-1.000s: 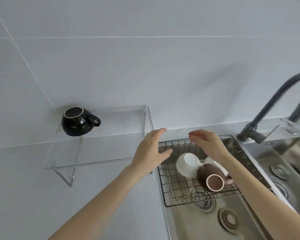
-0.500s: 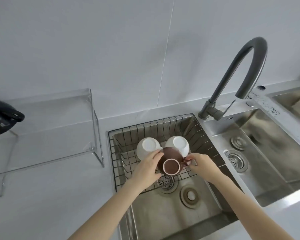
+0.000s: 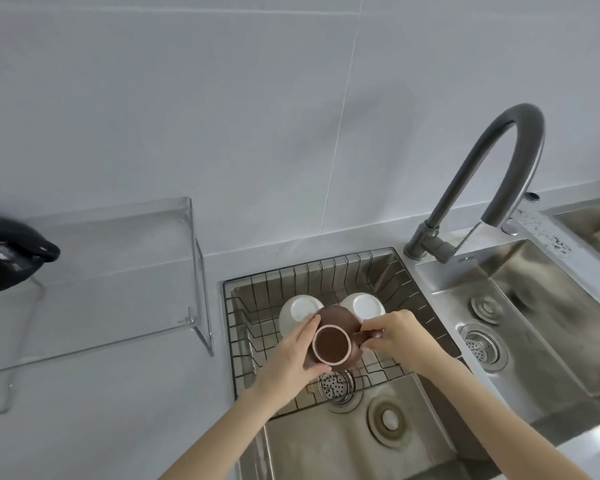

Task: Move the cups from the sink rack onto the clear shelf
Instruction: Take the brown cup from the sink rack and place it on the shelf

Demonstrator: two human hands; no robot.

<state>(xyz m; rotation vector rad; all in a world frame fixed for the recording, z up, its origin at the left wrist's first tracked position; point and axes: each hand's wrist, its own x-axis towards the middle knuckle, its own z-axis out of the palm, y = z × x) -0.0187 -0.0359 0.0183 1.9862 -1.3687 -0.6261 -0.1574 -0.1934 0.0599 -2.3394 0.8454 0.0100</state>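
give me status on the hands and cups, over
Left hand and right hand both shut on brown cup over the sink rack. Two white cups left. Black cup on clear shelf. Path clear.

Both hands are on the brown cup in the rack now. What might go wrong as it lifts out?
The brown cup lies against two white cups, so lifting could knock or drag them. The right hand pinches only the handle, so it may slip. The black cup already occupies the clear shelf; set down well clear of it.
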